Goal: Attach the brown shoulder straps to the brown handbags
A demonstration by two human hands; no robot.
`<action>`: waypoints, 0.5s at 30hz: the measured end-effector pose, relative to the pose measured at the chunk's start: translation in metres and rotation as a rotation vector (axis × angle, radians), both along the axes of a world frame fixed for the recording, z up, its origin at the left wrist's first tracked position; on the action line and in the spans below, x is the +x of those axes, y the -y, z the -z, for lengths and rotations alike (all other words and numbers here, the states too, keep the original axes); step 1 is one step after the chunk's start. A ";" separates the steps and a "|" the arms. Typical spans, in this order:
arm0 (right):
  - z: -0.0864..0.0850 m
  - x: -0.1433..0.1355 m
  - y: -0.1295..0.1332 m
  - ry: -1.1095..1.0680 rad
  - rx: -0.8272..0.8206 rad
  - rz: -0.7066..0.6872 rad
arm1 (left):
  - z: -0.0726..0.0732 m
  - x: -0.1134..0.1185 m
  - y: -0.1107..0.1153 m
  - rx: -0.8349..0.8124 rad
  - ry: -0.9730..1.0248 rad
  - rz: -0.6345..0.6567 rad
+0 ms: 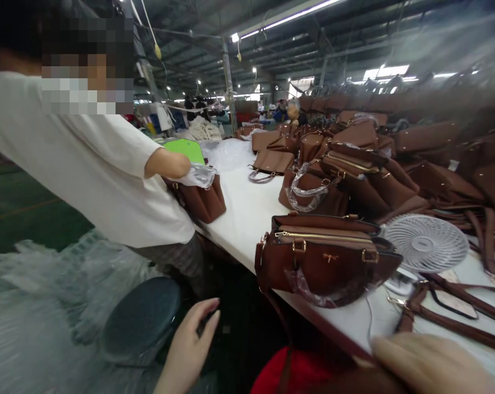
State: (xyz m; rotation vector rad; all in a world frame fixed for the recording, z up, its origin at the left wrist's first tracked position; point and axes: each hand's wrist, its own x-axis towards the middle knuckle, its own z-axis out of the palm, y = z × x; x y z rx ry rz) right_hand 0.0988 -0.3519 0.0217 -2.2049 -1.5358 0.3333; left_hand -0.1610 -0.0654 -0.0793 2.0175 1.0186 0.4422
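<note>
At the bottom centre, my left hand [192, 342] is raised beside the table, its finger and thumb tips close together around something small and dark that I cannot make out. My right hand [430, 358] is a blur over the table's near edge at the lower right, its fingers smeared by motion. Between and beyond the hands, a dark brown handbag [321, 262] stands upright, with a gold zip, a small bow emblem and plastic-wrapped handles. Its strap hangs over the edge towards a red surface [292, 372]. Neither hand touches the bag's body.
A person in a white shirt [87, 158] reaches to another brown bag [204, 200] on the white table [247, 200]. Many brown bags [362, 175] are heaped at right. Near them are a white fan [425, 243] and loose straps [456, 323]. A round stool [143, 317] and plastic wrap [38, 323] lie left.
</note>
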 end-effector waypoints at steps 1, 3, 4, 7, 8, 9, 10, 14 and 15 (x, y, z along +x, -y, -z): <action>-0.001 -0.015 -0.015 -0.008 -0.089 -0.028 | -0.007 0.015 0.023 -0.081 0.082 0.125; 0.000 -0.039 -0.044 -0.075 -0.235 -0.081 | -0.020 0.045 0.064 -0.269 0.232 0.462; 0.001 -0.046 -0.055 -0.145 -0.268 -0.115 | -0.025 0.057 0.081 -0.370 0.272 0.613; 0.007 -0.044 -0.067 -0.372 -0.245 -0.207 | -0.035 0.079 0.103 -0.680 0.250 0.803; 0.010 -0.038 -0.063 -0.411 -0.241 -0.212 | -0.036 0.082 0.103 -0.726 0.200 0.794; 0.012 -0.030 -0.057 -0.440 -0.245 -0.196 | -0.036 0.082 0.099 -0.730 0.142 0.773; 0.014 -0.022 -0.050 -0.467 -0.257 -0.170 | -0.035 0.082 0.093 -0.699 0.084 0.749; 0.016 0.008 -0.019 -0.603 -0.283 -0.064 | -0.029 0.076 0.064 -0.536 -0.038 0.671; 0.016 0.013 -0.012 -0.622 -0.276 -0.035 | -0.028 0.075 0.058 -0.523 -0.055 0.663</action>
